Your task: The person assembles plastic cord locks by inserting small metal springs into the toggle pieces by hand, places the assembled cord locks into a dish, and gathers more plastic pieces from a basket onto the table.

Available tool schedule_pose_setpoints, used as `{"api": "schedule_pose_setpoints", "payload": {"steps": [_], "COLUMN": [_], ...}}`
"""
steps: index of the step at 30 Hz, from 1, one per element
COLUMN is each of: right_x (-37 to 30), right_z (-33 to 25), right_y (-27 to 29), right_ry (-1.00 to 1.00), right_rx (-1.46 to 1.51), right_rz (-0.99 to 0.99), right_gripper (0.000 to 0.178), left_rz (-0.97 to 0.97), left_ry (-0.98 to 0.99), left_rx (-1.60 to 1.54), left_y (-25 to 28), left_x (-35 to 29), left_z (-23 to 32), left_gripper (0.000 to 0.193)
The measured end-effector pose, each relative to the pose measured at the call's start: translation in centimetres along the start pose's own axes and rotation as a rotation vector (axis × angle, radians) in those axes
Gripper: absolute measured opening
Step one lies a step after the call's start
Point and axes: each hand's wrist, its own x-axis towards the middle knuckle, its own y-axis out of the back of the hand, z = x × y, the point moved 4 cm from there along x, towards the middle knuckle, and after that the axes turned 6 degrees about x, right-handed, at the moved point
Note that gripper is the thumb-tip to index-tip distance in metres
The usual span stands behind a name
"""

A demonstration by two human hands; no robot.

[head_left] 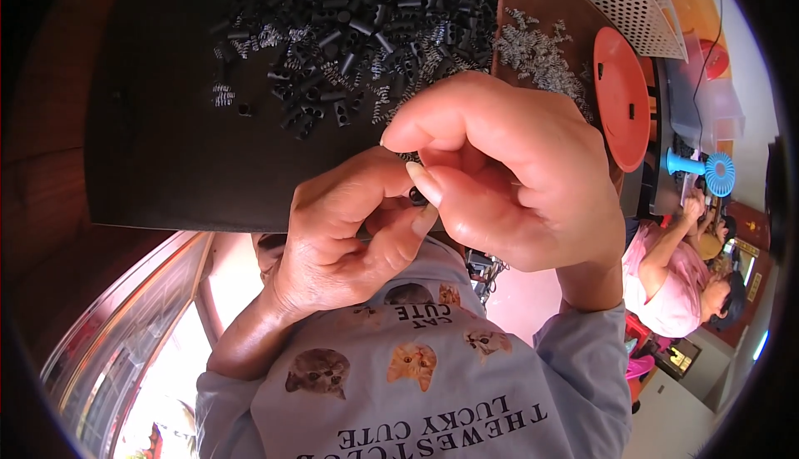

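Just past the table's near edge, my two hands meet in front of my chest. In the curled fingers of my left hand (345,230) is a small black plastic part (418,196), its round end showing between thumb and forefinger. My right hand (520,168) is bent over it, thumb tip against the part and forefinger curled above. A bit of coiled wire shows between the right thumb and forefinger; whether it is held or lies behind cannot be made out. Beyond the hands spreads a heap of black plastic barrels (358,30), some with side holes, mixed with loose metal springs (270,37).
A dark table (183,159) carries the heap. More springs (541,55) are piled on brown material at right. Beside them sit a red oval plate (620,126) with small black bits and a white perforated basket (620,1). A blue fan (719,173) and another person (666,284) are farther right.
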Motion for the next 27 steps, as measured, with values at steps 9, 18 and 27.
{"api": "schedule_pose_setpoints", "payload": {"steps": [9,18,27], "right_x": [-0.1,-0.7,-1.7], "right_z": [0.0,0.2,0.4], "right_y": [-0.5,0.3,0.6], "right_ry": [0.032,-0.088,-0.117], "right_rx": [-0.024,-0.018,-0.086], "right_rz": [-0.086,-0.040,-0.058], "right_gripper": [0.018,0.011,0.025], "left_rz": [-0.027,-0.009,-0.031], "left_ry": [0.010,0.062,0.024], "left_rx": [0.070,0.086,0.080], "left_y": [0.2,0.0,-0.1], "left_x": [0.1,0.2,0.3], "left_z": [0.4,0.2,-0.1], "left_gripper": [0.017,0.018,0.015]}}
